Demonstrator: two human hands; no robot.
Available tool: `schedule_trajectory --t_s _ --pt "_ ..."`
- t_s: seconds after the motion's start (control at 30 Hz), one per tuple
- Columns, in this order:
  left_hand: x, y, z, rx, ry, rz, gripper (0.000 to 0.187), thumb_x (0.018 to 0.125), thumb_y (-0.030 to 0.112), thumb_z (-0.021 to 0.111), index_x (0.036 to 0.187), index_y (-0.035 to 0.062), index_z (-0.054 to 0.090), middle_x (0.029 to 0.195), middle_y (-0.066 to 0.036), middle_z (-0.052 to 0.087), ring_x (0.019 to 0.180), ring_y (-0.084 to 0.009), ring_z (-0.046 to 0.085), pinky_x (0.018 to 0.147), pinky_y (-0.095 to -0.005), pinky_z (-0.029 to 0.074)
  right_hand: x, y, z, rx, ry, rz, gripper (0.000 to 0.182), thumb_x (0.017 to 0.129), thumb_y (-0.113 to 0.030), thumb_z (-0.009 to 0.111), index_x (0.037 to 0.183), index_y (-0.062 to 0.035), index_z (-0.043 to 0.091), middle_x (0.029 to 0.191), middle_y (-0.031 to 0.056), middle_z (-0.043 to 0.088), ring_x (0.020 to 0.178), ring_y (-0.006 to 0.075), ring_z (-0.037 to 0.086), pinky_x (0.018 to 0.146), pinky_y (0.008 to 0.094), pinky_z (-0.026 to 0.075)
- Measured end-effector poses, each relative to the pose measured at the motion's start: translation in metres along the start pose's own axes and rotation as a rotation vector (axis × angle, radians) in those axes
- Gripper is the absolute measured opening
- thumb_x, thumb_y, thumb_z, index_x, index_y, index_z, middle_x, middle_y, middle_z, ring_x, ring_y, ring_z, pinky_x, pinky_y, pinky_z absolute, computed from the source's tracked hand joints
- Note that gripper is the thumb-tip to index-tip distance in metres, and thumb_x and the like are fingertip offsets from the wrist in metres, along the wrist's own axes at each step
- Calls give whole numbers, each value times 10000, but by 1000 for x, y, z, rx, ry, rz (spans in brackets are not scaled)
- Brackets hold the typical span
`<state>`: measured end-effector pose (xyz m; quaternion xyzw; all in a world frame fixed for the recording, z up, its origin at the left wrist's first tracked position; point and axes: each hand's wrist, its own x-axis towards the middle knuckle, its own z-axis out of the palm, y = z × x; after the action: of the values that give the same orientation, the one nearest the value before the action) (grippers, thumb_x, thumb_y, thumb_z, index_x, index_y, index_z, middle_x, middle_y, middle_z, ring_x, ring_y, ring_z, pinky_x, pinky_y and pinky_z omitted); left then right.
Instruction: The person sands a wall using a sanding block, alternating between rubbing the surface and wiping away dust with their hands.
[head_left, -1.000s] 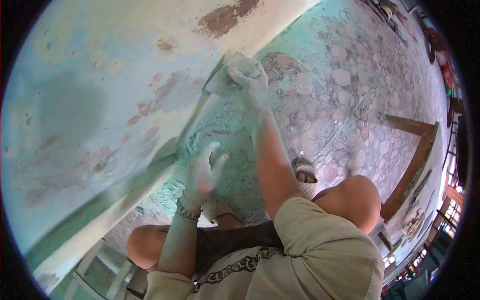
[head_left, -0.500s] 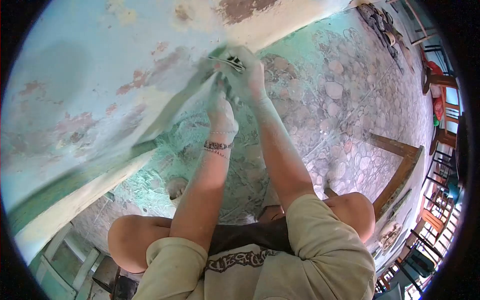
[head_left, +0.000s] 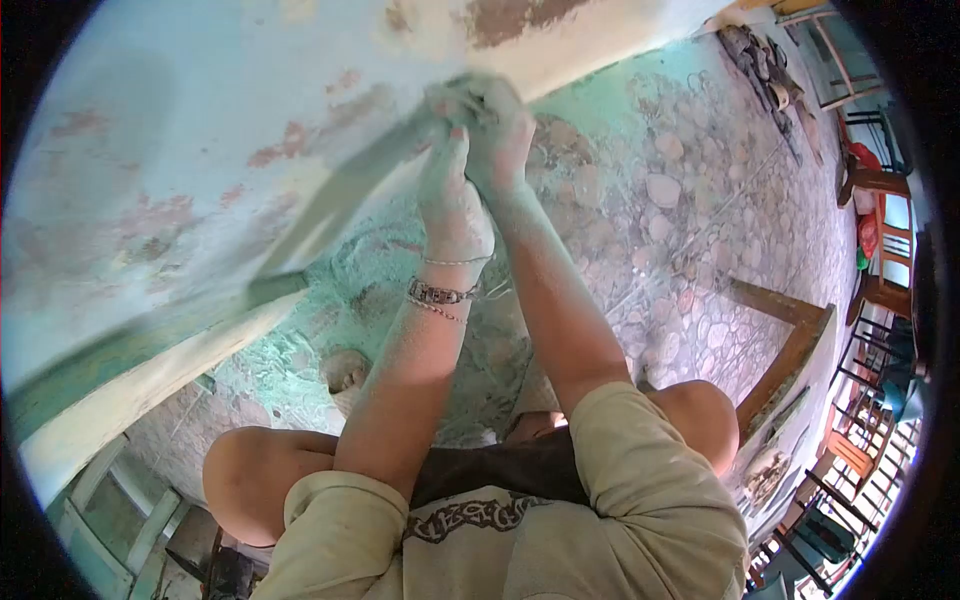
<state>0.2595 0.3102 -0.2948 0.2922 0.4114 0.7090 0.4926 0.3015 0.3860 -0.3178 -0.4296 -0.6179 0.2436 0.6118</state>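
Note:
My left hand (head_left: 450, 200) and my right hand (head_left: 500, 140) are pressed together, both closed, against the lower part of the pale blue wall (head_left: 190, 110). Whitish dust coats both hands and forearms. A folded sheet, which looks like sandpaper, showed between them a moment ago and is now hidden by my fingers. Bare reddish-brown patches (head_left: 280, 145) mark the wall left of my hands. Bracelets (head_left: 440, 293) circle my left wrist.
Below the wall lies a dusty stone-patterned floor (head_left: 690, 220). A ledge (head_left: 160, 345) juts out on the left. My knees are bent on both sides. At right stand a wooden-edged piece (head_left: 780, 375) and several chairs (head_left: 870, 430). Dark footwear-like items (head_left: 765, 75) lie at the far end.
My hands have come closer together and risen slightly along the wall. The folded sheet seen between them is now covered. The view has shifted a little.

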Motion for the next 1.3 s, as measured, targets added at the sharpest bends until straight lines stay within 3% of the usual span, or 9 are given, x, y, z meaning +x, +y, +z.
schedule_trajectory --t_s 0.17,0.5,0.63,0.8,0.93,1.0,1.07,1.1,1.3 --pt "1 20 12 -261 -54 62 386 989 136 474 1320 -64 460 1330 -84 501 1228 -156 435 1084 -307 287 11 -12 -1 -17 25 -184 146 681 -46 752 785 -79 654 826 72 663 795 257 622 696 345 503" --pt "-10 51 27 -233 50 23 494 994 159 476 1414 -68 348 1419 -97 426 1300 -152 371 1116 -312 241 30 -56 1 -42 -20 -259 107 713 -88 744 772 -96 656 816 60 658 779 249 615 684 341 502" --pt "-5 46 18 -283 40 -56 515 984 167 494 1424 -52 343 1425 -84 422 1313 -159 365 1113 -319 245 13 -26 6 3 22 -103 122 680 -67 734 772 -98 660 786 76 638 728 276 589 647 360 473" --pt "-15 70 22 -281 -19 109 639 973 151 505 1476 -80 187 1451 -134 374 1310 -160 358 1093 -269 246 42 -75 0 -143 -26 -425 121 705 -35 755 804 -76 699 837 52 674 769 191 624 678 288 502" --pt "-12 60 16 -342 286 -98 383 953 198 561 1276 3 496 1218 -99 552 1090 -167 533 937 -316 411 38 -55 -3 -96 -41 -387 130 710 -7 741 818 -71 705 859 63 679 789 178 629 705 282 505" --pt "-15 33 -8 -140 475 -148 242 938 201 588 1109 30 582 991 -76 637 864 -143 620 747 -282 503 33 -43 -19 18 -65 -118 167 755 -12 738 914 -28 692 895 62 679 818 150 633 731 274 513" --pt "-23 41 -3 -100 502 -295 143 922 141 594 828 47 541 711 -2 536 649 -106 530 596 -279 446 29 -54 -40 200 146 350 174 810 -66 746 965 -24 681 845 19 655 768 136 616 697 273 521" --pt "-21 48 2 -80 501 -354 246 914 111 596 687 55 521 572 35 486 542 -87 485 520 -278 417 30 -52 -47 253 196 344 203 826 -79 734 1005 -13 665 866 25 652 776 138 614 693 278 520" --pt "-34 18 -14 62 468 -244 271 804 36 606 623 121 424 559 59 377 502 -89 354 486 -282 316 19 -39 -70 692 337 641 226 900 -120 648 1097 -16 604 944 40 625 807 139 598 708 290 507"
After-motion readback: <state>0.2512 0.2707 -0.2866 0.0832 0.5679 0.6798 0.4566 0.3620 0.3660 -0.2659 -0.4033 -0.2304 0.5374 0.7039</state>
